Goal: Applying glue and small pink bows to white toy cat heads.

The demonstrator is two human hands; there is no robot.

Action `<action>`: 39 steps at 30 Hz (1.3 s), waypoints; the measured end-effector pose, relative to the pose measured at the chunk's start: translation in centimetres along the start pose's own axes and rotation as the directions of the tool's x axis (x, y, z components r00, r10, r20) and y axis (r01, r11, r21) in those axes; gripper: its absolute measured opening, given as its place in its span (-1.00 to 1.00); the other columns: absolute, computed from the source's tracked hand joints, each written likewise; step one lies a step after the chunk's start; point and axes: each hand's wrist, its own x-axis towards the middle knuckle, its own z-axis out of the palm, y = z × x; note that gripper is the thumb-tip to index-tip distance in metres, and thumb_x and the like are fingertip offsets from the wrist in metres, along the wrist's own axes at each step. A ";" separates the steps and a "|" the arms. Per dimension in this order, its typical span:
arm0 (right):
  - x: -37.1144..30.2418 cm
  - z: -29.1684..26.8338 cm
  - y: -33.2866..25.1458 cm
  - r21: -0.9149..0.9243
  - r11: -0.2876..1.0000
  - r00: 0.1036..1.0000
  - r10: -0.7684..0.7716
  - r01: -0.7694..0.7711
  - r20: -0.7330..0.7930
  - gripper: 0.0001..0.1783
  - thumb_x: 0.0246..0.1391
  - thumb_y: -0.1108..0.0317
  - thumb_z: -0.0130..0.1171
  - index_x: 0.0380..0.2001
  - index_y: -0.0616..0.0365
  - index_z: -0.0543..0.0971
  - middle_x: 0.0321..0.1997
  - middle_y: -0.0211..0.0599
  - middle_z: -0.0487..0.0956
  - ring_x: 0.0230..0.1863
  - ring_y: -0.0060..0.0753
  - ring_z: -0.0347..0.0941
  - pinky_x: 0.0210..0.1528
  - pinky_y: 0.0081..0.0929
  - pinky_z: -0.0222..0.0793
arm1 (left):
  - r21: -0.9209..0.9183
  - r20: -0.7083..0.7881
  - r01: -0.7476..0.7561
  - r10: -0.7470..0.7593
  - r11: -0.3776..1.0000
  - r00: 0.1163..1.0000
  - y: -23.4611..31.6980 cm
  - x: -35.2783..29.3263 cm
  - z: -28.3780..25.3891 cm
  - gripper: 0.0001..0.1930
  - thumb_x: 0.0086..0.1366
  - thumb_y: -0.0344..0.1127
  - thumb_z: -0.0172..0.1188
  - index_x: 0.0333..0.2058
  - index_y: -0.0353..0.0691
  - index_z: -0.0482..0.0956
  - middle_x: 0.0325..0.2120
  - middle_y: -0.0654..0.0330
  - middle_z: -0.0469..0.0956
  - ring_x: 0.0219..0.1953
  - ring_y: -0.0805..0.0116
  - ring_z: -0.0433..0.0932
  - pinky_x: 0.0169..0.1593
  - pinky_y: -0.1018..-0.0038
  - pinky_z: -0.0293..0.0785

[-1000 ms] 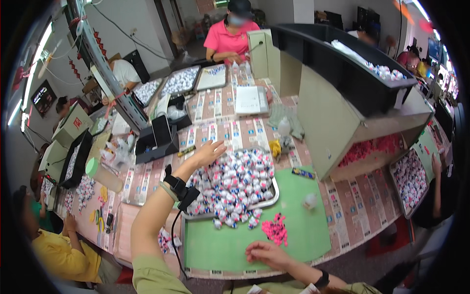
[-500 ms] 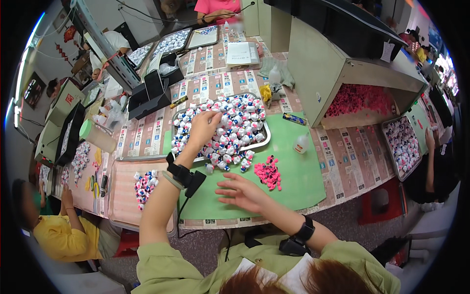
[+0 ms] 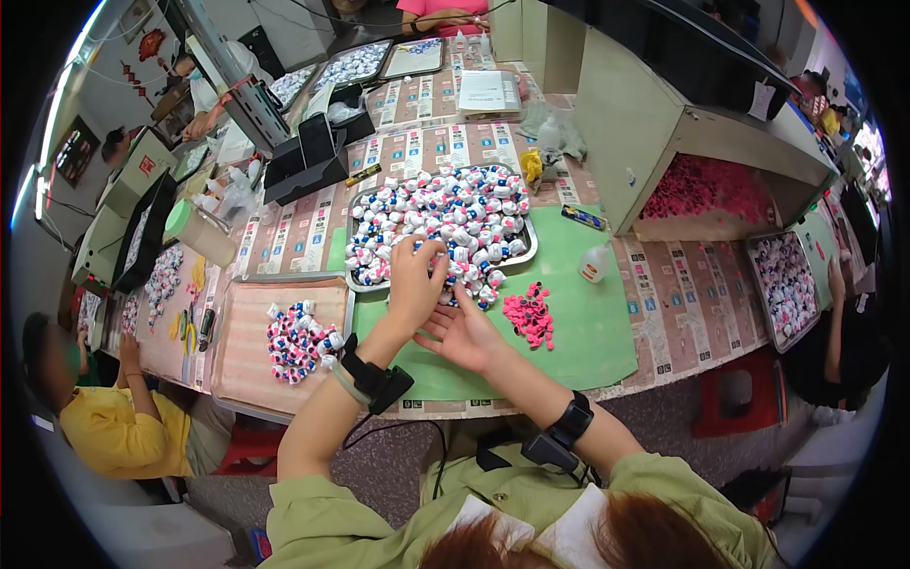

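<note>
A metal tray (image 3: 531,248) heaped with small white, blue and pink figure pieces (image 3: 445,204) sits on the green mat (image 3: 578,356). At its near edge, my left hand (image 3: 413,289) has its fingers bent round what looks like one white-and-blue piece, mostly hidden by the fingers. My right hand (image 3: 466,334) is just below and beside it, palm turned up and fingers apart, over the mat. To the right of that hand lies a loose pile of small pink and black pieces (image 3: 529,318).
A second tray (image 3: 237,337) at left carries a cluster of figures (image 3: 301,343). Right of the heap stand a squeeze bottle (image 3: 594,265) and a box-like cabinet (image 3: 654,123) with pink pieces inside. A dark tube (image 3: 583,217) lies nearby. Co-workers sit left, right and across.
My left hand has come back from the heaped pieces to the tray's near edge. My right hand has moved up toward it. The view has shifted slightly.
</note>
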 end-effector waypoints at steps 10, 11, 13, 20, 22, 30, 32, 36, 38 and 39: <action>-1.5 -0.6 0.3 -0.038 0.999 0.999 0.029 -0.029 0.012 -0.39 0.05 -0.12 -0.25 -0.04 0.19 0.17 0.01 -0.25 0.25 0.01 -0.34 0.20 0.00 -0.19 0.12 | -0.071 0.070 -0.002 0.007 0.998 0.998 0.5 -4.3 -1.0 -0.86 -0.01 -0.47 0.07 -0.40 -0.25 0.44 -0.26 0.00 0.26 -0.16 0.07 0.25 -0.10 0.31 0.18; -1.9 -0.7 0.5 -0.045 0.999 1.000 0.026 -0.025 0.002 -0.41 0.06 -0.10 -0.24 -0.04 0.17 0.18 0.00 -0.26 0.25 0.01 -0.35 0.20 0.00 -0.20 0.12 | -0.077 0.093 -0.017 0.024 0.997 0.995 0.5 -4.8 -1.1 -0.85 -0.02 -0.47 0.08 -0.39 -0.24 0.44 -0.26 0.00 0.26 -0.14 0.06 0.24 -0.09 0.30 0.17; -2.8 0.0 0.7 -0.067 0.998 1.000 0.008 -0.009 -0.019 -0.48 0.07 -0.04 -0.22 -0.05 0.12 0.21 -0.01 -0.28 0.28 0.00 -0.36 0.21 0.00 -0.20 0.12 | -0.025 0.133 -0.047 0.050 0.999 0.990 0.4 -5.7 -1.0 -0.82 -0.01 -0.43 0.08 -0.35 -0.20 0.44 -0.16 0.00 0.25 0.01 -0.01 0.14 0.02 0.18 0.04; -6.3 0.1 0.7 -0.188 0.980 0.992 -0.078 0.059 -0.095 -0.66 0.02 0.31 -0.06 -0.11 0.11 0.25 -0.07 -0.30 0.30 -0.02 -0.39 0.21 0.00 -0.27 0.10 | 0.218 0.336 -0.010 -0.065 0.976 0.940 2.0 -6.8 -1.6 -0.68 0.07 -0.29 0.04 -0.13 -0.03 0.39 0.04 0.01 0.10 0.17 -0.06 -0.17 0.06 -0.20 -0.40; -9.4 1.2 0.0 -0.302 0.939 0.968 -0.212 0.165 -0.131 -0.63 0.00 0.39 -0.05 -0.09 0.14 0.23 -0.06 -0.28 0.29 -0.04 -0.39 0.22 0.00 -0.27 0.11 | 0.220 0.357 -0.013 -0.068 0.975 0.932 1.5 -6.8 -1.6 -0.65 0.07 -0.29 0.05 -0.10 0.00 0.36 0.05 0.02 0.10 0.16 -0.09 -0.15 0.09 -0.15 -0.37; -14.4 -3.0 -10.1 -0.906 -0.164 0.175 -0.953 0.389 0.247 -0.30 -0.14 0.44 0.09 0.07 0.21 0.01 0.06 -0.14 0.10 0.12 -0.35 0.02 0.03 -0.40 0.07 | 0.245 0.169 0.206 -0.251 0.947 0.953 4.3 -7.9 -4.6 -0.63 -0.01 -0.42 0.11 -0.15 -0.14 0.36 -0.15 -0.04 0.23 0.01 -0.08 0.09 0.02 0.12 0.01; -13.7 -3.6 -11.7 -0.948 -0.134 0.239 -0.949 0.290 0.207 -0.25 -0.16 0.41 0.13 0.08 0.23 -0.02 0.09 -0.11 0.08 0.11 -0.35 0.04 0.05 -0.39 0.06 | 0.221 0.162 0.298 -0.336 0.929 0.928 4.1 -8.6 -5.1 -0.66 -0.03 -0.44 0.12 -0.20 -0.18 0.37 -0.23 -0.02 0.26 -0.09 -0.02 0.20 -0.07 0.21 0.14; -10.9 -7.0 -14.2 -0.955 0.002 0.442 -0.887 0.296 0.135 -0.28 -0.19 0.39 0.16 0.05 0.26 0.07 -0.01 -0.12 0.24 -0.02 -0.36 0.21 -0.03 -0.45 0.15 | 0.162 0.164 0.307 -0.332 0.938 0.929 2.0 -9.8 -5.0 -0.72 -0.04 -0.45 0.12 -0.27 -0.20 0.38 -0.30 0.05 0.29 -0.26 0.10 0.36 -0.27 0.32 0.31; -10.2 -8.4 -15.5 -0.952 0.011 0.481 -0.865 0.305 0.144 -0.37 -0.19 0.39 0.15 -0.01 0.27 0.17 -0.11 -0.17 0.34 -0.12 -0.41 0.29 -0.11 -0.51 0.21 | 0.162 0.142 0.299 -0.322 0.940 0.936 1.6 -10.0 -5.0 -0.75 -0.02 -0.44 0.10 -0.29 -0.20 0.39 -0.31 0.07 0.30 -0.30 0.12 0.39 -0.32 0.33 0.34; -10.0 -8.2 -15.7 -0.957 0.006 0.486 -0.862 0.290 0.142 -0.42 -0.19 0.39 0.14 -0.04 0.27 0.22 -0.16 -0.20 0.38 -0.17 -0.43 0.31 -0.15 -0.54 0.23 | 0.167 0.130 0.290 -0.313 0.942 0.941 1.3 -10.2 -5.0 -0.76 -0.01 -0.44 0.10 -0.29 -0.20 0.39 -0.31 0.08 0.30 -0.32 0.13 0.39 -0.33 0.32 0.34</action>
